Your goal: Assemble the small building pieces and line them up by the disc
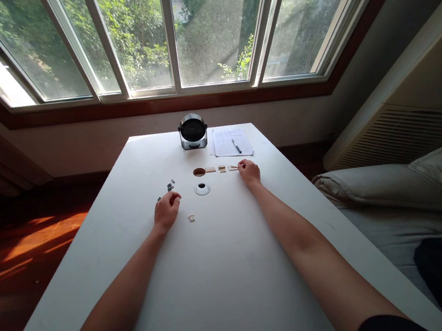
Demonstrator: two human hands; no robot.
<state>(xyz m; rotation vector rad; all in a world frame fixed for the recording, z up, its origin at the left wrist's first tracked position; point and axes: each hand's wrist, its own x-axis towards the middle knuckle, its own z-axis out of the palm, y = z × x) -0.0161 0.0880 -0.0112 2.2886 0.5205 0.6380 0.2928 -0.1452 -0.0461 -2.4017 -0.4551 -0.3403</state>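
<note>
On the white table (215, 266), my right hand (249, 172) has its fingers pinched at the right end of a row of small tan pieces (222, 168). Whatever lies between those fingertips is too small to name. My left hand (166, 209) rests to the left with its fingers curled together, and what they hold, if anything, is hidden. Just beyond it lie several small dark pieces (170, 187). A little group of pale pieces (192, 218) sits to the right of my left wrist. Another cluster of tan pieces (210, 170) lies beside the round table hole.
A round hole (199, 172) opens in the tabletop, with a ring-shaped cover (202, 189) nearer me. At the far end stand a round black device on a stand (193, 130) and paper sheets (224, 144) with a pen (237, 146). A cushioned seat (372, 179) is at right.
</note>
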